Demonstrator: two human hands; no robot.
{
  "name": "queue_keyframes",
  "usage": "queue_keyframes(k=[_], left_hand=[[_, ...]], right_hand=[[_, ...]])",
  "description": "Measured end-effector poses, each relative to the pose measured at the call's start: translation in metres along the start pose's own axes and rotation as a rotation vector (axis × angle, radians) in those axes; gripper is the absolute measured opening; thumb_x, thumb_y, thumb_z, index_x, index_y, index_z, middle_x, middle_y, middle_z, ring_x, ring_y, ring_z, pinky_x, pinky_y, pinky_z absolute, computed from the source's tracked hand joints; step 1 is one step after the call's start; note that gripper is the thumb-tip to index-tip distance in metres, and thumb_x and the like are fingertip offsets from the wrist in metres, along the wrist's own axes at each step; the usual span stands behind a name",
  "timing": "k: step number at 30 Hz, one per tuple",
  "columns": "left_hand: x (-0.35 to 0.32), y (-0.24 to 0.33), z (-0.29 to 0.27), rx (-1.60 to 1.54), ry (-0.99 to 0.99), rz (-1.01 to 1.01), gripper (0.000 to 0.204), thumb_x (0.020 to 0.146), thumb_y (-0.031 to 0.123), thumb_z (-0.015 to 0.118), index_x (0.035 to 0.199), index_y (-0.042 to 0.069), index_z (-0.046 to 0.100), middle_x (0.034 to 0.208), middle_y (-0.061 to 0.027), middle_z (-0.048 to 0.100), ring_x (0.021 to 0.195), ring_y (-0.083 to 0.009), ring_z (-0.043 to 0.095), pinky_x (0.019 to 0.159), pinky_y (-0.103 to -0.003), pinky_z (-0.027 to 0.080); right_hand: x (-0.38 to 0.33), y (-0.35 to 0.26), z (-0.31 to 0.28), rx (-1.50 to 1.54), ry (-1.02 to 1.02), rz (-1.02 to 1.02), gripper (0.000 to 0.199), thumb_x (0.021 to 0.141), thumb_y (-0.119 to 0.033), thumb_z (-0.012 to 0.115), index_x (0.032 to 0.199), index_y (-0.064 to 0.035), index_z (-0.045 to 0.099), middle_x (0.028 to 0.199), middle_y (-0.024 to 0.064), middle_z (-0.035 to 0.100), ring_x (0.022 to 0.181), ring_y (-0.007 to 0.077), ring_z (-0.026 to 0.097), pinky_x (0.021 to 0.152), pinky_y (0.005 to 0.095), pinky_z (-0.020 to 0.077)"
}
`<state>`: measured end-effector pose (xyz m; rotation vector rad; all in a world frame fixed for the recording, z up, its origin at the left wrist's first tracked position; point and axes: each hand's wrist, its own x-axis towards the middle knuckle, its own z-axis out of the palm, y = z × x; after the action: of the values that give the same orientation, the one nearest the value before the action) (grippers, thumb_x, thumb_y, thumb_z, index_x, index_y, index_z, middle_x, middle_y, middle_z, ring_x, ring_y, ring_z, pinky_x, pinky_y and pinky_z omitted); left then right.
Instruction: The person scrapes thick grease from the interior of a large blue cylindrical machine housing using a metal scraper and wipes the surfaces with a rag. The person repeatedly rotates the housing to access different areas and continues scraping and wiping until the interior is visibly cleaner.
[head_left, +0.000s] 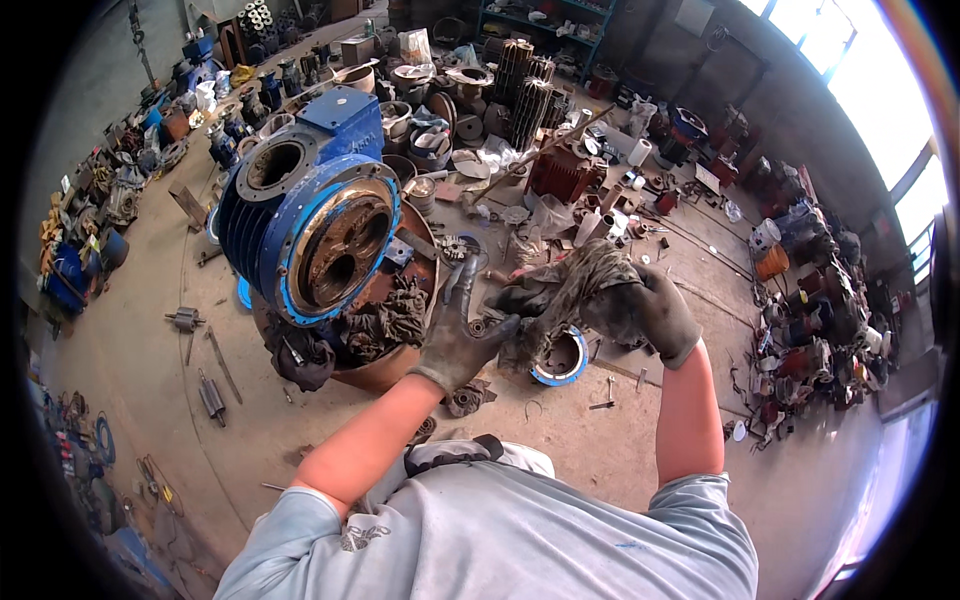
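Observation:
My right hand [655, 312], in a dark, grimy work glove, grips a dirty grey-brown rag [575, 285] that hangs in crumpled folds to its left. My left hand [460, 340], gloved alike, has its fingers and thumb spread apart, near the rag's left end, and holds nothing I can see. On the left, a large blue gearbox housing [345, 125] rests tilted over a rusty round drum [380, 372]. The housing's brown, greasy front face shows round bores. More dark rags [392, 318] lie in the drum. A blue-rimmed ring part [574, 376] stands on the floor below the held rag, which partly covers it.
Two metal shafts [211, 399] [184, 319] lie on the floor at left. A red finned housing [565, 176] and several loose parts stand ahead. Machine parts [815, 315] line the right wall, with more along the left. Small tools [606, 395] lie near my right forearm.

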<state>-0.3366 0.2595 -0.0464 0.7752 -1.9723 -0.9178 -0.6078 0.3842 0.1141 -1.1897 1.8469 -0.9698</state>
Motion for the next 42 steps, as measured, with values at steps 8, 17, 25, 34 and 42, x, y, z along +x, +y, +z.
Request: queue_keyframes(k=[8,17,25,34,42], left_hand=[[0.029,0.03,0.024,-0.304,-0.252,0.162,0.112,0.087,0.036,0.097,0.173,0.005,0.031,0.168,-0.0244,0.044,0.154,-0.0383,0.049,0.127,-0.045,0.043],[0.007,-0.015,0.03,-0.616,-0.545,-0.469,0.054,0.107,0.031,0.073,0.152,0.003,0.06,0.131,-0.0126,0.076,0.114,-0.0189,0.073,0.103,-0.037,0.059],[-0.11,-0.087,-0.096,-0.319,-0.372,-0.387,0.054,0.117,0.042,0.056,0.156,0.004,0.056,0.135,-0.0091,0.076,0.121,-0.0217,0.073,0.11,-0.035,0.056],[-0.154,-0.098,-0.158,-0.206,-0.074,-0.893,0.044,0.111,0.029,0.07,0.146,0.002,0.067,0.128,-0.0074,0.078,0.118,-0.0164,0.071,0.105,-0.036,0.056],[-0.146,-0.149,-0.205,0.174,-0.215,-0.657,0.037,0.107,0.017,0.065,0.142,0.006,0.069,0.14,-0.0226,0.067,0.125,-0.0386,0.066,0.107,-0.047,0.054]], right_hand=[[0.008,-0.037,-0.003,-0.144,-0.193,-0.017,0.054,0.102,-0.019,0.069,0.154,-0.0057,0.066,0.121,0.0116,0.081,0.105,0.0152,0.073,0.096,0.0347,0.0602],[0.083,0.039,0.081,1.188,-0.011,-0.476,0.043,0.117,-0.025,0.048,0.151,-0.0005,0.061,0.146,0.0144,0.071,0.13,0.0256,0.069,0.111,0.0428,0.0569],[0.107,0.12,0.293,0.635,0.407,-0.392,0.037,0.106,-0.002,0.056,0.141,0.0022,0.067,0.145,0.0216,0.068,0.135,0.0386,0.066,0.115,0.0449,0.0536],[0.123,0.03,0.414,0.972,-0.071,-0.171,0.061,0.106,-0.018,0.07,0.159,0.0055,0.051,0.152,0.0149,0.065,0.138,0.0236,0.063,0.121,0.0363,0.0469],[0.172,0.03,0.454,0.077,-0.014,-0.759,0.059,0.095,-0.014,0.075,0.148,0.0042,0.058,0.145,0.0301,0.064,0.137,0.0508,0.06,0.118,0.0543,0.0486]])
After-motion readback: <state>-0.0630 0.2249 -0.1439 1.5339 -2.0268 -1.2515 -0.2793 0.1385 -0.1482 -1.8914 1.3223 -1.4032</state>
